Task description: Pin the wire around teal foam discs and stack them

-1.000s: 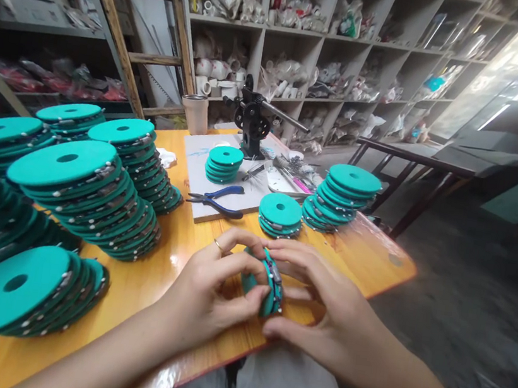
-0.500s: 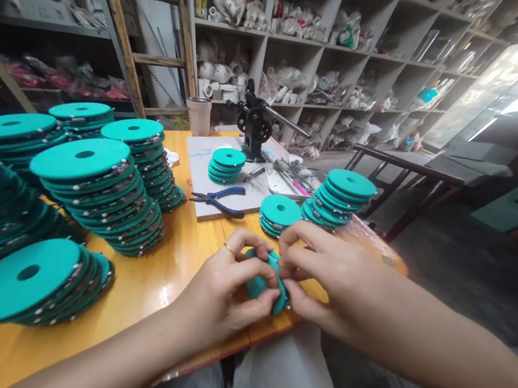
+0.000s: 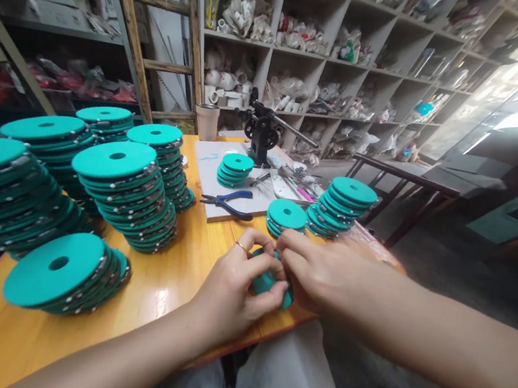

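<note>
The left hand (image 3: pixel 238 283) pinches 1 teal spool (image 3: pixel 265 282); the right hand (image 3: pixel 313 268) curls at its edge, grip hidden. Just beyond them stand 1 short stack (image 3: pixel 287 213) and 1 taller stack (image 3: pixel 346 207); farther, 1 pair of pliers (image 3: pixel 233 204) and 1 small stack (image 3: pixel 235 170); leftward, 6 spool stacks (image 3: pixel 131 199).

I have a glossy orange wood table (image 3: pixel 157 279) in front of me. On its left side I count six stacks of teal spools (image 3: pixel 128 202), with the shortest stack (image 3: pixel 53 288) at the near left. Past the middle I see a pale board (image 3: pixel 209 171) lying flat on the wood, bearing blue pliers (image 3: pixel 220 201) and a small stack (image 3: pixel 234 173). To the right of the pliers I see a low stack (image 3: pixel 280 213), and just beyond it a taller stack (image 3: pixel 341 206). I make out a cup (image 3: pixel 207 125) by the far edge.
</note>
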Demonstrator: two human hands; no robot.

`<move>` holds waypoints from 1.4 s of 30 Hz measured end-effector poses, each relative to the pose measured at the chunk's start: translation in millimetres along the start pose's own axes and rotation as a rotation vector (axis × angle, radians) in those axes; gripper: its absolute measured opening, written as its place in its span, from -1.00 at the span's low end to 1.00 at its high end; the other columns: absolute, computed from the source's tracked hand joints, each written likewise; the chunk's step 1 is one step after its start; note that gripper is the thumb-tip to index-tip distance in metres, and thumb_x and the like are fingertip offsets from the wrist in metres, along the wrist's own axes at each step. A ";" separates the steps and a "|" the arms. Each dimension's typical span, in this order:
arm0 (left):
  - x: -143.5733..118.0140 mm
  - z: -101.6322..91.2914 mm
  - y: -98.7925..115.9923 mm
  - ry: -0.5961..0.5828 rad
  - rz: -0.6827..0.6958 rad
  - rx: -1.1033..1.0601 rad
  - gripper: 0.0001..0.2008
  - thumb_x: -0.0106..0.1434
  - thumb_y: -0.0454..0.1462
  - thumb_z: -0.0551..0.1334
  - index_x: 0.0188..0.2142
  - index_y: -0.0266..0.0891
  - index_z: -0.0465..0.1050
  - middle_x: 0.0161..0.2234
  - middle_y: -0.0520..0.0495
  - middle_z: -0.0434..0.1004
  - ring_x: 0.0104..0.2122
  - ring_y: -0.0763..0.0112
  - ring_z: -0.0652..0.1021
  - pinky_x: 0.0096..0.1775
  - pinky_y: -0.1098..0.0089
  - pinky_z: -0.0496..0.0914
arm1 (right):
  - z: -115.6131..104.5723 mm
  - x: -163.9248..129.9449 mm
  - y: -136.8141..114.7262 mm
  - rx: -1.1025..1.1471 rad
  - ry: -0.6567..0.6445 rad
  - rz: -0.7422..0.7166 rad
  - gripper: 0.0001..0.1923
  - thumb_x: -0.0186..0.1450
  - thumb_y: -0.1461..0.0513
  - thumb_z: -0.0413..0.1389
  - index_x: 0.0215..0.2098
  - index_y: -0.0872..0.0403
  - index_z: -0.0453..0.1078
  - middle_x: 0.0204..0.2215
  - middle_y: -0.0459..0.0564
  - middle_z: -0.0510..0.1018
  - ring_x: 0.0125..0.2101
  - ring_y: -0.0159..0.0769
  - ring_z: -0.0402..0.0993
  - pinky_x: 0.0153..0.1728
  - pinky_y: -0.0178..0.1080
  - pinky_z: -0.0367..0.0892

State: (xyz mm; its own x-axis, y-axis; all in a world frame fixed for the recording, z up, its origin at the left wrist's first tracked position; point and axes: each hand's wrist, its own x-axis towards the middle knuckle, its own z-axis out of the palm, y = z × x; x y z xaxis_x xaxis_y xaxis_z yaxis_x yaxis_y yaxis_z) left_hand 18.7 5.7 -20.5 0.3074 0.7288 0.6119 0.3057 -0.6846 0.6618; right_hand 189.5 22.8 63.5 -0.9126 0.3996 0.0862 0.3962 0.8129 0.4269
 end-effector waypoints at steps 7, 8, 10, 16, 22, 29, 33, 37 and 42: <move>-4.6 0.1 5.0 0.003 -0.081 -0.031 -0.99 0.22 -0.35 0.24 -0.34 -0.24 0.43 -0.20 -0.09 0.26 -0.23 0.41 0.45 -0.20 0.37 0.40 | -3.5 -1.2 0.9 0.222 0.165 0.080 -0.89 0.08 0.46 0.14 -0.47 0.19 0.33 -0.44 -0.03 0.34 -0.57 -0.50 0.08 -0.59 -0.37 -0.11; -4.8 -0.3 5.4 0.006 -0.088 -0.038 -0.99 0.22 -0.35 0.24 -0.34 -0.24 0.43 -0.20 -0.09 0.25 -0.20 0.39 0.45 -0.18 0.37 0.40 | -4.8 -2.0 2.8 0.300 0.166 0.103 -0.90 0.11 0.46 0.10 -0.46 0.19 0.32 -0.43 -0.03 0.35 -0.53 -0.50 0.16 -0.56 -0.39 -0.04; -4.6 -0.8 5.1 0.018 -0.098 -0.062 -0.99 0.22 -0.35 0.24 -0.34 -0.24 0.44 -0.20 -0.10 0.25 -0.14 0.37 0.44 -0.14 0.36 0.40 | -6.7 -4.3 7.6 0.449 0.163 0.145 -0.91 0.16 0.45 0.05 -0.43 0.19 0.31 -0.41 -0.04 0.36 -0.45 -0.48 0.27 -0.48 -0.43 0.08; -2.1 -0.9 3.1 0.012 -0.107 -0.098 -0.99 0.22 -0.35 0.25 -0.34 -0.24 0.44 -0.19 -0.09 0.25 -0.14 0.37 0.44 -0.15 0.37 0.41 | -7.4 -8.2 14.4 0.547 0.106 0.161 -0.93 0.27 0.39 0.03 -0.36 0.18 0.33 -0.34 -0.02 0.36 -0.37 -0.45 0.31 -0.40 -0.43 0.15; -2.1 -1.5 4.4 0.000 -0.119 -0.060 -0.98 0.23 -0.35 0.24 -0.34 -0.23 0.44 -0.20 -0.07 0.25 -0.22 0.42 0.44 -0.18 0.38 0.39 | -10.8 6.5 7.1 0.325 -0.057 0.163 -0.89 0.15 0.46 0.18 -0.48 0.21 0.37 -0.38 -0.04 0.34 -0.60 -0.56 0.05 -0.60 -0.39 -0.15; -4.5 1.6 4.0 0.003 -0.084 -0.028 -0.99 0.22 -0.33 0.24 -0.34 -0.22 0.44 -0.21 -0.08 0.27 -0.20 0.37 0.46 -0.15 0.34 0.41 | -25.9 23.2 5.3 0.348 -0.310 0.192 -0.92 0.09 0.46 0.16 -0.51 0.23 0.38 -0.45 -0.06 0.31 -0.60 -0.56 -0.01 -0.58 -0.38 -0.17; -7.7 0.5 3.8 0.000 -0.081 -0.027 -0.98 0.22 -0.32 0.24 -0.33 -0.23 0.44 -0.22 -0.10 0.28 -0.19 0.35 0.46 -0.16 0.34 0.42 | -22.3 15.4 7.0 0.457 -0.231 0.191 -0.93 0.07 0.45 0.14 -0.50 0.23 0.35 -0.45 -0.06 0.33 -0.53 -0.53 0.14 -0.53 -0.41 -0.08; -8.4 -0.1 3.6 0.012 -0.066 -0.041 -0.98 0.21 -0.33 0.24 -0.32 -0.23 0.44 -0.22 -0.10 0.27 -0.19 0.36 0.46 -0.16 0.34 0.42 | -11.8 1.4 13.2 0.581 -0.045 0.204 -0.91 0.07 0.46 0.11 -0.48 0.20 0.34 -0.46 -0.09 0.33 -0.47 -0.50 0.24 -0.47 -0.43 0.04; -6.3 0.1 4.4 0.012 -0.083 -0.060 -0.99 0.22 -0.34 0.24 -0.33 -0.23 0.44 -0.22 -0.09 0.27 -0.17 0.35 0.45 -0.16 0.34 0.41 | -4.1 -10.5 15.6 0.663 0.099 0.183 -0.92 0.16 0.43 0.05 -0.41 0.18 0.30 -0.45 -0.08 0.37 -0.42 -0.49 0.28 -0.40 -0.45 0.14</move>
State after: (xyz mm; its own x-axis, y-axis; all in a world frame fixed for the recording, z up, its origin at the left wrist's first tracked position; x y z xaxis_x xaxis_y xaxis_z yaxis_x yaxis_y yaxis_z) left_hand 18.2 -1.9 -21.4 0.2723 0.7831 0.5591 0.2751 -0.6202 0.7346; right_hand 204.9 29.5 72.9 -0.8175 0.5402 0.2000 0.4938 0.8360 -0.2394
